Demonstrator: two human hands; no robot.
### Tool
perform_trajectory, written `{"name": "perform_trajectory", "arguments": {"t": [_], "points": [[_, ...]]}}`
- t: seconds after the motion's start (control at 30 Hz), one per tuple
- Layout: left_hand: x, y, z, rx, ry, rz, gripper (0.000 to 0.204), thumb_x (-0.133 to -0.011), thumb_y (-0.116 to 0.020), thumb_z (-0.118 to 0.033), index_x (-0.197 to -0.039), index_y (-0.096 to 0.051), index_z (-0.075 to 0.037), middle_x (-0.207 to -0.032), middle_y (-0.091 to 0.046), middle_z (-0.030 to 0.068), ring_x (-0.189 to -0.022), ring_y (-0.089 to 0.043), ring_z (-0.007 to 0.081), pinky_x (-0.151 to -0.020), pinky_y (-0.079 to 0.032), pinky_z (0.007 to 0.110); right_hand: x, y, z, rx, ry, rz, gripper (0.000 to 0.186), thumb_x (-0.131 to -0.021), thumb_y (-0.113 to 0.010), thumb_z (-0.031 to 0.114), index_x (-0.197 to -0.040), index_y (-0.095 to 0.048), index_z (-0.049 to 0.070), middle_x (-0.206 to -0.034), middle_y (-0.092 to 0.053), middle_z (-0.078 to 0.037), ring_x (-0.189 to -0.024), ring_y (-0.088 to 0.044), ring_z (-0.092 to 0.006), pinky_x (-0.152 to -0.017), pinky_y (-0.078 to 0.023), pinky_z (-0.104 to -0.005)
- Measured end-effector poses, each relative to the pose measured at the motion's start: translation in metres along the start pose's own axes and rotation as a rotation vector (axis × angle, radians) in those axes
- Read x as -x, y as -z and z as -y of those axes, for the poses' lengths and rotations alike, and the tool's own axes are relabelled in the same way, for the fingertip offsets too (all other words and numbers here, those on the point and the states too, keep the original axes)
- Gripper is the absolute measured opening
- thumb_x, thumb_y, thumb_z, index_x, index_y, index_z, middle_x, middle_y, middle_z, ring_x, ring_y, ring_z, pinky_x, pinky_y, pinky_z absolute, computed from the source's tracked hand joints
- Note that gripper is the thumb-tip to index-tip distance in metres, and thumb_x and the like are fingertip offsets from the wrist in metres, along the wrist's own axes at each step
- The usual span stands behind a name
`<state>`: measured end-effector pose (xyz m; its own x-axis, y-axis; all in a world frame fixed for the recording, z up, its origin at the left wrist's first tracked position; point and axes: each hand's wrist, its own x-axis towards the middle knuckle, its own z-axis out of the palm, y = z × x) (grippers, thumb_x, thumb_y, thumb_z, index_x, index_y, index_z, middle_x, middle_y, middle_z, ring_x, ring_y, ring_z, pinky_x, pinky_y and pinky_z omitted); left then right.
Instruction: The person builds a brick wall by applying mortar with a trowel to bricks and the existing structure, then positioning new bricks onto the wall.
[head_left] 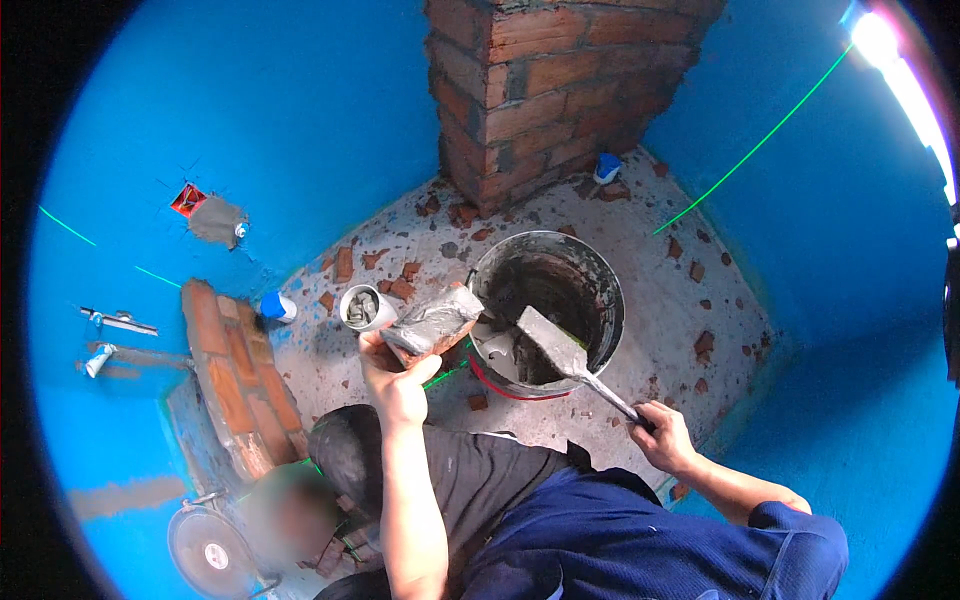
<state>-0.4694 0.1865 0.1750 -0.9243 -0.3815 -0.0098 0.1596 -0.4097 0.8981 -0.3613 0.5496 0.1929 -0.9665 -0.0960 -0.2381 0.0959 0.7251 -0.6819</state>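
Note:
My left hand (398,390) grips a piece of brick (432,324) whose upper face is coated with wet grey mortar. The brick is held up beside the left rim of a round bucket (616,300). My right hand (665,437) is closed around the handle of a trowel (553,342), its blade tilted over the bucket's near side. Grey mortar (498,350) lies inside the bucket and smears its inner wall. A white cup (372,322) with grey lumps in it stands just beyond my left hand.
A brick pillar (540,110) rises at the back; a low brick section (235,360) runs along the left wall. Brick rubble (704,345) litters the floor. Blue-and-white cups (608,168) stand near the walls. At lower left is a round disc (208,548). Green lines cross the blue walls.

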Motion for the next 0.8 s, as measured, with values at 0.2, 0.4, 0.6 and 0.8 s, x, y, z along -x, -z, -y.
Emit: {"name": "perform_trajectory", "arguments": {"t": [0.2, 0.4, 0.6, 0.8], "points": [[-0.006, 0.013, -0.006, -0.077, 0.106, 0.195, 0.060, -0.049, -0.069, 0.017, -0.102, -0.051, -0.006, -0.107, -0.059, 0.0074, -0.103, -0.057, 0.0203, -0.097, -0.042, 0.034, -0.018, 0.020, 0.015, -0.144, 0.005, 0.078, 0.016, -0.076, -0.064, 0.012, -0.086, -0.062, -0.001, -0.073, -0.055, -0.014, -0.068, -0.054, -0.0254, -0.064, -0.044, -0.0365], [-0.005, 0.006, -0.030, -0.480, 0.062, 0.418, 0.054, -0.054, -0.067, 0.017, -0.101, -0.056, -0.007, -0.102, -0.061, 0.0016, -0.097, -0.057, 0.0127, -0.089, -0.044, 0.027, -0.051, 0.064, 0.065, -0.071, 0.204, 0.293, 0.018, -0.077, -0.065, 0.012, -0.090, -0.065, 0.000, -0.072, -0.057, -0.013, -0.066, -0.060, -0.0267, -0.060, -0.046, -0.0373], [0.000, 0.038, -0.028, -0.266, 0.027, 0.375, 0.048, -0.059, -0.068, 0.017, -0.098, -0.055, -0.007, -0.104, -0.062, 0.0047, -0.100, -0.060, 0.0168, -0.086, -0.049, 0.034, -0.058, 0.041, 0.049, 0.016, 0.209, 0.353, 0.013, -0.075, -0.061, 0.010, -0.078, -0.057, -0.001, -0.071, -0.059, -0.016, -0.063, -0.061, -0.0273, -0.060, -0.047, -0.0389], [-0.012, 0.066, -0.079, -0.247, 0.075, 0.028, 0.058, -0.050, -0.080, 0.009, -0.099, -0.056, -0.010, -0.096, -0.058, -0.0006, -0.088, -0.056, 0.0127, -0.078, -0.047, 0.029, -0.056, 0.036, 0.018, 0.040, -0.038, 0.224, 0.015, -0.071, -0.062, 0.010, -0.079, -0.063, -0.003, -0.059, -0.053, -0.006, -0.057, -0.050, -0.0103, -0.057, -0.043, -0.0295]]}}
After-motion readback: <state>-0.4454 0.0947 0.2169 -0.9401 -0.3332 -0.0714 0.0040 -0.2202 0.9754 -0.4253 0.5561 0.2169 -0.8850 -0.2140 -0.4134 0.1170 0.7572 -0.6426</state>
